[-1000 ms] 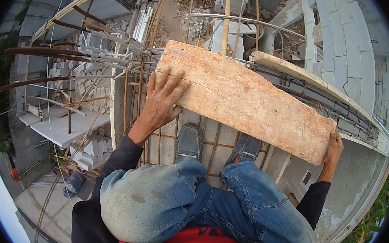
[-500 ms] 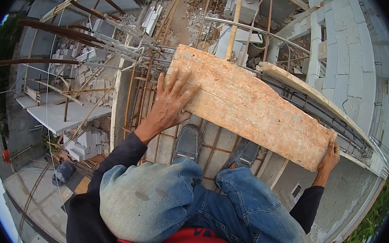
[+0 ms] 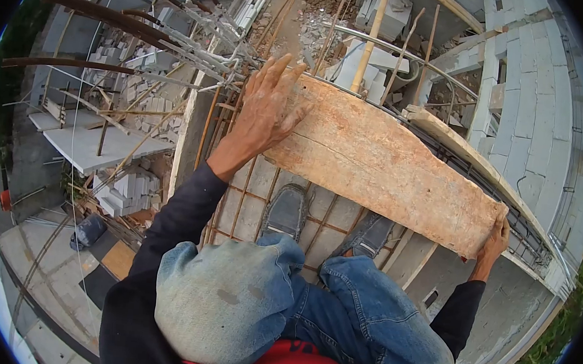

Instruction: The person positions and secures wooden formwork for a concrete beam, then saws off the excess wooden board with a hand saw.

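Note:
A long, worn wooden board (image 3: pixel 388 169) with reddish-brown stains lies slanted across the view, above my shoes. My left hand (image 3: pixel 263 108) rests on the board's upper left end, fingers stretched out and pointing away from me. My right hand (image 3: pixel 494 238) is wrapped round the board's right end, with its thumb side on the edge. Beneath the board runs a grid of rusty rebar (image 3: pixel 322 215) over a pale surface, and both my shoes (image 3: pixel 286 212) stand on it.
Rusty and grey bars (image 3: pixel 112 21) stick out at the upper left. A second plank (image 3: pixel 455 141) stands along the rebar beam behind the board. A bamboo pole (image 3: pixel 372 44) rises beyond. Pale blocks (image 3: pixel 126 189) lie lower down at the left.
My left hand has slid up and forward over the board's left end. The view has shifted slightly; my right hand still holds the right end.

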A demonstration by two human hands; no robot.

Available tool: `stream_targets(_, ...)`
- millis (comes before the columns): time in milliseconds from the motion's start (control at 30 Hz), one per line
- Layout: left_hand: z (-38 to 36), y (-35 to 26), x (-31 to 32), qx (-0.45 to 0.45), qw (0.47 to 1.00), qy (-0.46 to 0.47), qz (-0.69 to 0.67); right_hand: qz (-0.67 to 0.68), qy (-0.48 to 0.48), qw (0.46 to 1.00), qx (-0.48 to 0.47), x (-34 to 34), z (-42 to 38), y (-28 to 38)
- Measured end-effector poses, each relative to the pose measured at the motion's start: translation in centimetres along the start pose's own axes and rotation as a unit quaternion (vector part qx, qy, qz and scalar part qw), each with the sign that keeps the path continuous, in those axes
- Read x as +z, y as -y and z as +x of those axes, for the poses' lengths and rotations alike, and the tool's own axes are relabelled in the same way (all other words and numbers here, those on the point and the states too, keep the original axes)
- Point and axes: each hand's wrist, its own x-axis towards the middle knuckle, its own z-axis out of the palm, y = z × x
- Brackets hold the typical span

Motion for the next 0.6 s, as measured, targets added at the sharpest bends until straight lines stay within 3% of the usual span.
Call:
stream_targets(133,-2.0,-0.6,0.7,-0.021,0.999,-0.010,0.041,0.008,0.017,1.000,-0.003,-0.4,-0.2,0.0)
stream_targets(233,-3.4,-0.6,1.4,-0.092,0.994,-0.056,0.019,-0.009,0.017,1.000,-0.003,-0.6,0.0,-0.2)
stream_targets(300,-4.5,-0.2,1.2,-0.162,0.977,-0.092,-0.102,-0.020,0.015,1.000,-0.011,-1.0,-0.3,-0.1)
stream_targets(433,-5.0,0.1,1.0,-0.196,0.975,-0.079,-0.070,-0.034,0.015,0.999,-0.010,-0.7,-0.4,0.4)
stream_targets(500,-4.6,0.0,0.6,-0.226,0.958,-0.034,-0.170,-0.030,0.012,0.999,-0.009,-0.6,-0.6,0.5)
stream_targets(600,-4.5,-0.2,0.4,-0.216,0.946,-0.064,-0.234,-0.018,0.002,1.000,-0.011,-0.5,-1.6,1.8)
